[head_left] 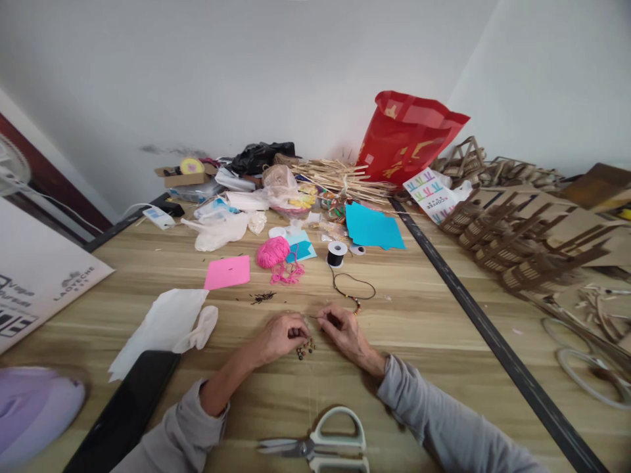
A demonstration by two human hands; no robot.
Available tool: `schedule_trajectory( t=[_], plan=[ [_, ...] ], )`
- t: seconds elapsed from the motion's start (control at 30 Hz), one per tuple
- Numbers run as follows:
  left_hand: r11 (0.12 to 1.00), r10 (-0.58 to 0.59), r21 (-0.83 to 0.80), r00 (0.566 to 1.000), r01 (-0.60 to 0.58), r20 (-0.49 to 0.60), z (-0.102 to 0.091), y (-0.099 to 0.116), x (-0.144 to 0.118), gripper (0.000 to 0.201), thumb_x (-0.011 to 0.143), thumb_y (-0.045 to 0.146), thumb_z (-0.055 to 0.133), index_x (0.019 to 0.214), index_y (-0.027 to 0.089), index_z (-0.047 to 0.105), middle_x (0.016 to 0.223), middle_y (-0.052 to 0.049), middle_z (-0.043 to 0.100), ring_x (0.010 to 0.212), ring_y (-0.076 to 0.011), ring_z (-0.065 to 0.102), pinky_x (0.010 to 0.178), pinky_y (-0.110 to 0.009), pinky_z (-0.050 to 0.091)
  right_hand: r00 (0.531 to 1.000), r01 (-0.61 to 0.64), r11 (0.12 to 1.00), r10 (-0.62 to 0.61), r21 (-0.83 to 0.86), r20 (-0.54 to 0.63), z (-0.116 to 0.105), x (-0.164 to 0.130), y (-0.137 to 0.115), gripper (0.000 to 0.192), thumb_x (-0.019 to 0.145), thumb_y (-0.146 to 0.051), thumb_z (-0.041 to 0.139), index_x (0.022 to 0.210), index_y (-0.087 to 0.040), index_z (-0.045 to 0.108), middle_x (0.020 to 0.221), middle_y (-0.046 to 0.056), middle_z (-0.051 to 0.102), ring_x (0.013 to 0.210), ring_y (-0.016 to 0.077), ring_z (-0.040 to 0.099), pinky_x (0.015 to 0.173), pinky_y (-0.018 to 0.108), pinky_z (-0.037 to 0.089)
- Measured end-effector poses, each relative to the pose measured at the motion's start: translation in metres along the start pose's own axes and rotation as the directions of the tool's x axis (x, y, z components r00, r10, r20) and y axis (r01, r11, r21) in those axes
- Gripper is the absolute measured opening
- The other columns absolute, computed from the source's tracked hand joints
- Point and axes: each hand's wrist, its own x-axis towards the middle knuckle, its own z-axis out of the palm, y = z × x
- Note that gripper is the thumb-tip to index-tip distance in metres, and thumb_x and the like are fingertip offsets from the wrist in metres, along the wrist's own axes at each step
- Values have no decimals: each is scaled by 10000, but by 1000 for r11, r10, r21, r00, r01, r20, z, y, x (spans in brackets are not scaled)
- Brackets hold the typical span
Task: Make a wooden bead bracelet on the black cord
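Note:
Both hands rest on the wooden table (424, 328), close together. My left hand (280, 334) has its fingers curled, pinching something small that I cannot make out. My right hand (345, 328) pinches the end of a thin dark cord (355, 284) that loops away to a black thread spool (336, 253). A few beads are strung on the cord near my right fingers. A small pile of loose beads (305, 348) lies between the two hands.
Scissors (320, 447) lie near the front edge. A black phone (123, 414) and white tissue (167, 322) are at left. Pink paper (227, 272), pink yarn (273, 252), blue sheets (372, 226), a red bag (404, 135) and wooden pieces (522, 243) lie beyond.

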Motion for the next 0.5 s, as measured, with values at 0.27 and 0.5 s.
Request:
schedule_trajectory(
  t=[0.27,0.5],
  plan=[
    [993,82,86,996,-84,29,-1,-1,0,101,749,151,654,739,208,738,713,-32,667,705,-168,599,690,-248,426,995,-102,991,102,91,2,0,0,2,155,805,-267,555,828,-143,644,661,12,592,574,119,496,536,223,392],
    [963,-176,-216,984,164,-37,4,-4,2,93,731,169,631,760,133,712,714,-41,675,636,-144,586,605,-230,440,995,-98,989,97,111,13,-1,1,1,172,822,-286,555,782,-138,633,641,9,571,574,109,474,523,209,375]
  ],
)
